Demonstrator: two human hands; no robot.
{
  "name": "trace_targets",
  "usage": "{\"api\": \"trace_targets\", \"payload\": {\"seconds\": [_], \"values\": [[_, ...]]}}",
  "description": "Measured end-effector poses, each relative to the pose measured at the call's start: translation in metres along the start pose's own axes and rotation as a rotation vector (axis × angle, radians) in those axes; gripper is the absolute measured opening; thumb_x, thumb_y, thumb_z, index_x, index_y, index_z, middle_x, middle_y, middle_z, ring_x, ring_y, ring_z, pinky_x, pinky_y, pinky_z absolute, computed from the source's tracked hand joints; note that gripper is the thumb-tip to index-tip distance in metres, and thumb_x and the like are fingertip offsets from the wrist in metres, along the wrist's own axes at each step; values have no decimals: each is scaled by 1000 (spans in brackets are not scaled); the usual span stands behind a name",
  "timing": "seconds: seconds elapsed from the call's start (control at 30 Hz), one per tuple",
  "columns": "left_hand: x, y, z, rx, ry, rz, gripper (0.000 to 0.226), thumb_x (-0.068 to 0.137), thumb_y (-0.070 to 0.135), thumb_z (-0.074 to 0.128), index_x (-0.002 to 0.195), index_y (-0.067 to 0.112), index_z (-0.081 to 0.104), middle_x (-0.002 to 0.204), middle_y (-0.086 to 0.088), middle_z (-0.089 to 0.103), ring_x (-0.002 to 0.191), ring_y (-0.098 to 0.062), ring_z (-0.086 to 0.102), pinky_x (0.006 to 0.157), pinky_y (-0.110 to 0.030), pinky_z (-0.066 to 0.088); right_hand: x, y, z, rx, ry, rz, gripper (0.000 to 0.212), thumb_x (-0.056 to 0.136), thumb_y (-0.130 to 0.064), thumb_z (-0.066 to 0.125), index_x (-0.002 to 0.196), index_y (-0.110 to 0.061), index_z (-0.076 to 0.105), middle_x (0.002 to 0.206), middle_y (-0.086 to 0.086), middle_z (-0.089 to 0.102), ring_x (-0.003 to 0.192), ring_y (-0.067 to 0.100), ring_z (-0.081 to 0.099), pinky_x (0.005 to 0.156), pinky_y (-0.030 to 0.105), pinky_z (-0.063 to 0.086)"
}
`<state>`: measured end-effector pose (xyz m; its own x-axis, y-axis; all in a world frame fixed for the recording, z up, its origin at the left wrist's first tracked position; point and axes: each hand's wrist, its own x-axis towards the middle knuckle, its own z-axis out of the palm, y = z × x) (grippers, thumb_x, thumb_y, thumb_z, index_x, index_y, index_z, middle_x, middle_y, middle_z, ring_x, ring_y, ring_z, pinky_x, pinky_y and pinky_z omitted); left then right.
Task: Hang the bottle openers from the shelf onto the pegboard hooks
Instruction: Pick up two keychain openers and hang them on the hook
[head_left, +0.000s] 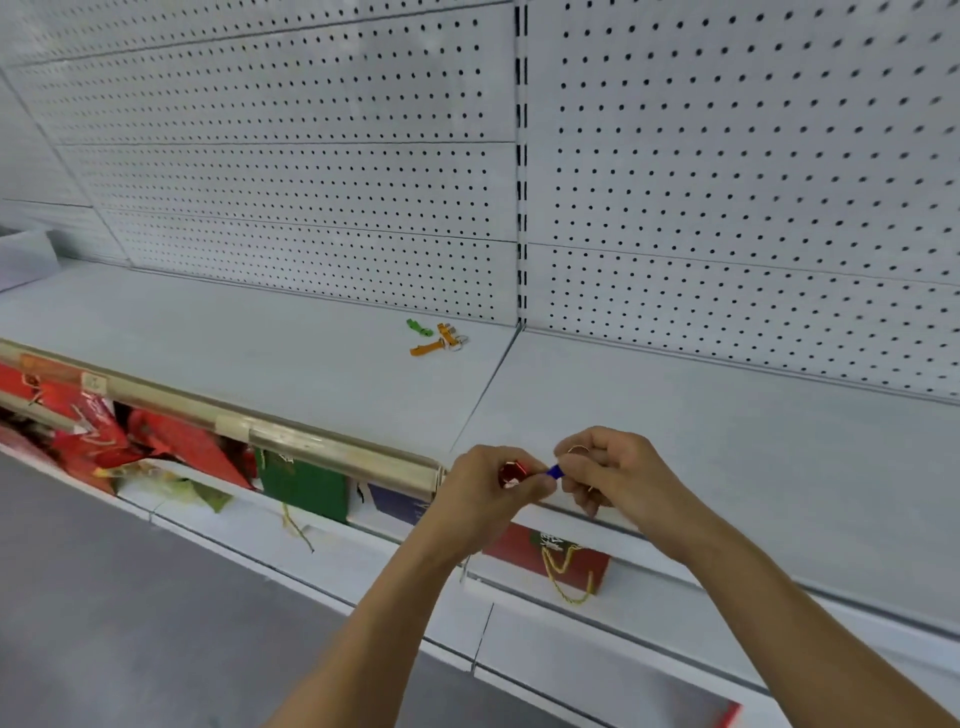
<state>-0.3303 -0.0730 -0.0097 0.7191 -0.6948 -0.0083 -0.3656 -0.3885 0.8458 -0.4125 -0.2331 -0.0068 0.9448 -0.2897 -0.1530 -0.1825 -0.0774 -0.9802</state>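
Both my hands meet over the front edge of the white shelf (311, 332). My left hand (483, 483) grips a red bottle opener (511, 474). My right hand (608, 467) pinches a blue bottle opener (555, 472), and a metal key ring (577, 450) shows between its fingers. The two openers nearly touch at their ends. Far back on the shelf, by the wall, lie a green opener (418, 327) and two orange openers (441, 339) in a small pile. The white pegboard (727, 182) rises behind; I see no hooks on it in this view.
A dark slotted upright (521, 171) splits the pegboard into two panels. Below the shelf's gold price rail (291, 436) a lower shelf holds red and green gift bags (156, 447) and a red bag with yellow cord (566, 566). Grey floor (130, 597) lies at lower left.
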Motion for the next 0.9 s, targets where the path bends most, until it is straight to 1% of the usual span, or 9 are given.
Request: {"api": "trace_targets", "payload": {"seconds": [0.03, 0.1, 0.27, 0.37, 0.57, 0.67, 0.73, 0.83, 0.9], "values": [[-1, 6, 6, -17, 1, 21, 10, 89, 27, 67, 82, 22, 73, 55, 18, 58, 49, 1, 48, 54, -14, 39, -7, 0, -7, 47, 24, -1, 10, 93, -8, 59, 98, -6, 66, 72, 10, 68, 62, 18, 59, 59, 28, 51], [-1, 19, 20, -59, -4, 47, 10, 89, 25, 67, 82, 22, 73, 56, 18, 57, 52, 1, 45, 55, -11, 38, -21, -1, -23, 132, 70, -3, 12, 93, -5, 57, 100, -3, 67, 75, 14, 69, 63, 21, 61, 58, 29, 53], [1, 57, 64, -131, -21, 91, 10, 89, 27, 68, 82, 22, 73, 61, 15, 57, 58, -1, 45, 58, -15, 39, -60, -3, -75, 263, 185, -44, 15, 91, -9, 62, 98, 2, 68, 79, 17, 71, 66, 24, 66, 60, 29, 56], [-2, 91, 100, -186, -17, 109, 11, 89, 26, 68, 81, 20, 73, 64, 13, 59, 61, -4, 47, 60, -13, 40, -90, -6, -114, 273, 238, -75, 16, 89, -11, 64, 97, 3, 69, 80, 20, 71, 67, 26, 66, 62, 30, 58], [-20, 170, 187, -260, 7, 133, 13, 89, 25, 67, 79, 19, 73, 67, 13, 63, 61, 0, 46, 59, -7, 39, -163, -10, -201, 259, 349, -151, 10, 88, -5, 64, 91, 2, 71, 77, 20, 71, 64, 27, 65, 60, 30, 58], [-29, 206, 228, -279, 18, 154, 13, 89, 24, 68, 78, 18, 73, 70, 6, 65, 60, 0, 48, 60, -7, 40, -195, -10, -241, 255, 420, -195, 8, 84, -5, 68, 86, 2, 72, 75, 18, 70, 62, 25, 63, 60, 30, 57], [-35, 229, 255, -285, 25, 170, 13, 88, 25, 68, 79, 16, 73, 73, 2, 67, 60, 0, 48, 60, -6, 40, -217, -8, -268, 214, 472, -230, 8, 83, -6, 69, 85, 1, 73, 78, 16, 70, 65, 21, 63, 61, 30, 57], [-39, 251, 286, -305, 37, 162, 11, 87, 27, 69, 81, 20, 73, 69, 11, 64, 59, 0, 46, 59, -9, 39, -240, -8, -298, 169, 504, -251, 8, 85, -8, 68, 84, -1, 73, 83, 11, 73, 72, 20, 67, 64, 30, 57], [-43, 268, 309, -340, 45, 126, 7, 88, 30, 68, 90, 23, 71, 68, 18, 60, 61, -2, 46, 59, -13, 38, -258, -9, -320, 139, 514, -259, 9, 86, -8, 66, 85, -3, 73, 82, 10, 74, 72, 21, 69, 64, 30, 56]]}}
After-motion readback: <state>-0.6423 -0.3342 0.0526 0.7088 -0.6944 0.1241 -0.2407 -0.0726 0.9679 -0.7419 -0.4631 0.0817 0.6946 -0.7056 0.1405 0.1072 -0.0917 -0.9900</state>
